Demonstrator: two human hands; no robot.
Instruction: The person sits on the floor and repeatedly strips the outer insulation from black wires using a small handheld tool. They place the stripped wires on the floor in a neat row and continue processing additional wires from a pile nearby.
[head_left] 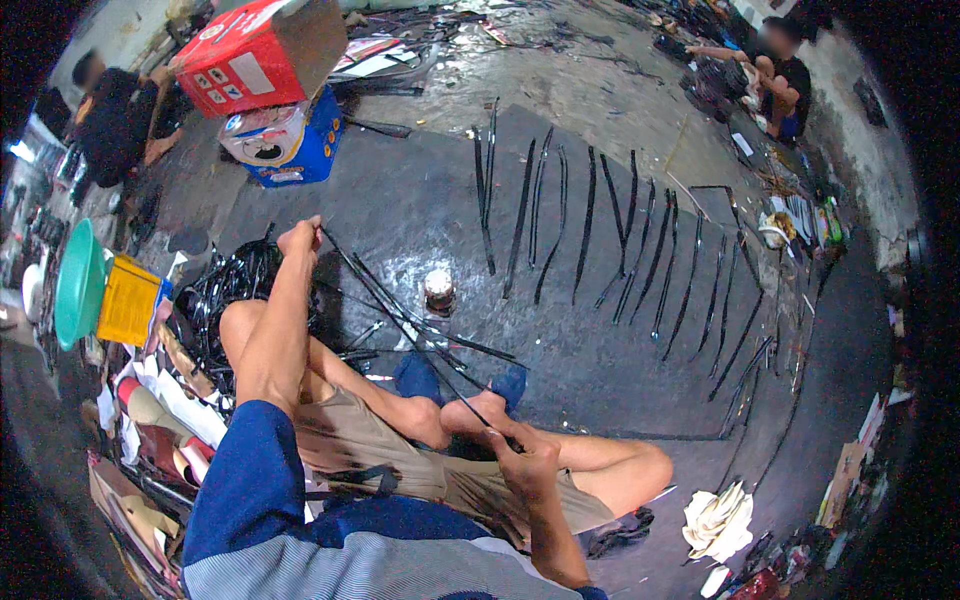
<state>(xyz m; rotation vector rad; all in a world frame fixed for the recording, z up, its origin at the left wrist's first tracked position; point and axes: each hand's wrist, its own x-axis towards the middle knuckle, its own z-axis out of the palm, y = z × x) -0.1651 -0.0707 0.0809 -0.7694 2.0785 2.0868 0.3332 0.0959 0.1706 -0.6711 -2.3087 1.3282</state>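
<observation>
My left hand (300, 235), arm stretched forward, is closed on one end of a long thin black strip (342, 252). Toward my lap the strip runs down to my right hand (526, 462), whose fingers are closed around its near end. Several more black strips (480, 347) lie crossed on the floor sheet under the taut one. Just beyond them stands a small open can (439, 290) with a pale, shiny top. To the left, beside my knee, sits a heap of glossy black strips (240, 275).
Separate black strips (587, 225) lie in a row on the dark sheet (420, 180) to the right. A red box (245, 65) rests on a blue box (310, 145). At left are a green basin (80, 285) and yellow container (128, 300). Two people sit farther off.
</observation>
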